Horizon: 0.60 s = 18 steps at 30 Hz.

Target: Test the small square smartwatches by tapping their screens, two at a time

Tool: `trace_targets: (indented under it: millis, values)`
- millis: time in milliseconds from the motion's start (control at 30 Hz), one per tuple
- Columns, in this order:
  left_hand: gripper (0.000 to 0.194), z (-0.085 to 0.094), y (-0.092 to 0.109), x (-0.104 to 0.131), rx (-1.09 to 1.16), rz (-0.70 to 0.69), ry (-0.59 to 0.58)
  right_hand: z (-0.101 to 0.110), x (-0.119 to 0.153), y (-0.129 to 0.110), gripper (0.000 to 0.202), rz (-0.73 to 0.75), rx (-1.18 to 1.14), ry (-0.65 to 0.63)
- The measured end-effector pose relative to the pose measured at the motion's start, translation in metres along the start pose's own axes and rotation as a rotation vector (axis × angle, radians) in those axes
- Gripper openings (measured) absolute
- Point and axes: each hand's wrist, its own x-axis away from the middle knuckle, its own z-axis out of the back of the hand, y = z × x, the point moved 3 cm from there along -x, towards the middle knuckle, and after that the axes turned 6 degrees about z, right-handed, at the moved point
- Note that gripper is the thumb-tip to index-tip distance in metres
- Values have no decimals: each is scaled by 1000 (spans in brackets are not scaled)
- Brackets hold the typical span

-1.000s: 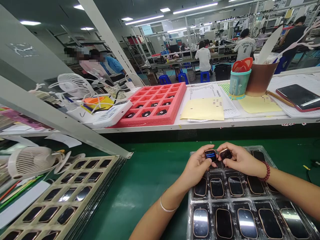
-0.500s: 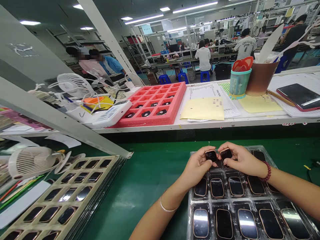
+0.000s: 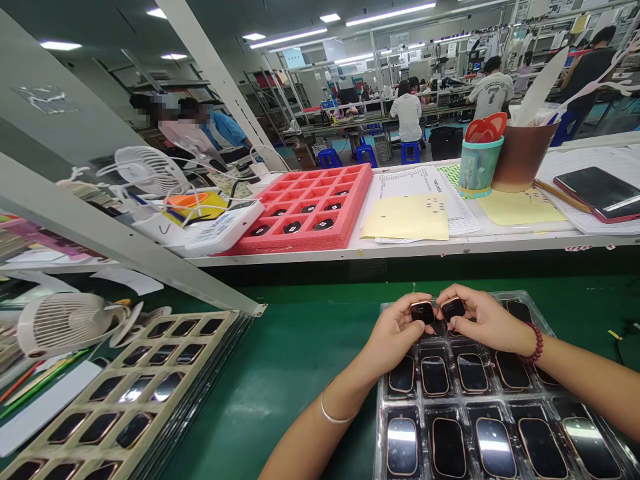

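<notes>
My left hand (image 3: pixel 397 331) is closed on a dark watch face with a gold rim (image 3: pixel 423 312), thumb below it. Close beside it, my right hand (image 3: pixel 483 319) grips a similar watch face (image 3: pixel 453 309) between thumb and fingers. Both are held over the far end of a clear plastic tray (image 3: pixel 380 427). In the tray's compartments lie rows of black, gold-rimmed watch faces, such as one near its left edge (image 3: pixel 401 445). My wrists and hands cover part of the far rows.
Stacked beige trays (image 3: pixel 165 427) of watch faces stand at the left, near a small white fan (image 3: pixel 65 325). A shelf ahead bears a red foam tray (image 3: pixel 345 230), papers (image 3: pixel 407 217), cups (image 3: pixel 480 163) and a phone (image 3: pixel 600 190). Several people sit or stand in the background.
</notes>
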Motion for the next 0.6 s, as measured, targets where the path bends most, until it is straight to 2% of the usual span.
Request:
trace_targets:
  millis: [367, 500, 600]
  values:
    - [33, 2, -1, -1, -41, -12, -12, 0, -1, -5, 28, 25, 52, 5]
    - [38, 0, 1, 0, 18, 2, -1, 0, 0, -4, 31, 27, 29, -19]
    - [38, -2, 4, 1, 29, 7, -1, 0, 0, -2, 26, -2, -59, -21]
